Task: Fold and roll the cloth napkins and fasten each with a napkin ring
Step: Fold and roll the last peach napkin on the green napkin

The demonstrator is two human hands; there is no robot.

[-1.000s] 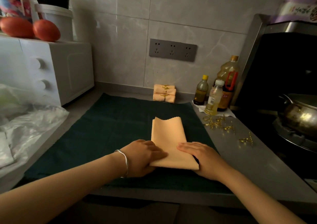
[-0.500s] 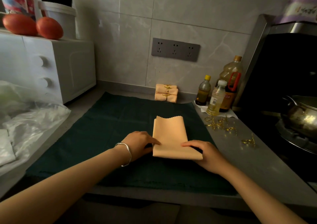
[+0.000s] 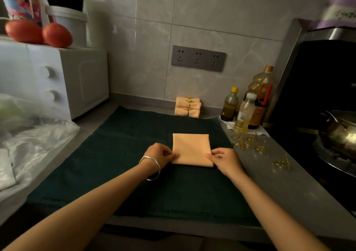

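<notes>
Your left hand (image 3: 160, 155) and right hand (image 3: 224, 160) now pinch the near corners of the napkin (image 3: 190, 149) on the green mat (image 3: 115, 154), shorter than a second ago: another fold done, rolling probably next.

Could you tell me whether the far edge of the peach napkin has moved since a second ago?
Yes. The napkin has been folded shorter: its far edge has come toward the person, leaving more green mat between it and the finished rolls.
</notes>
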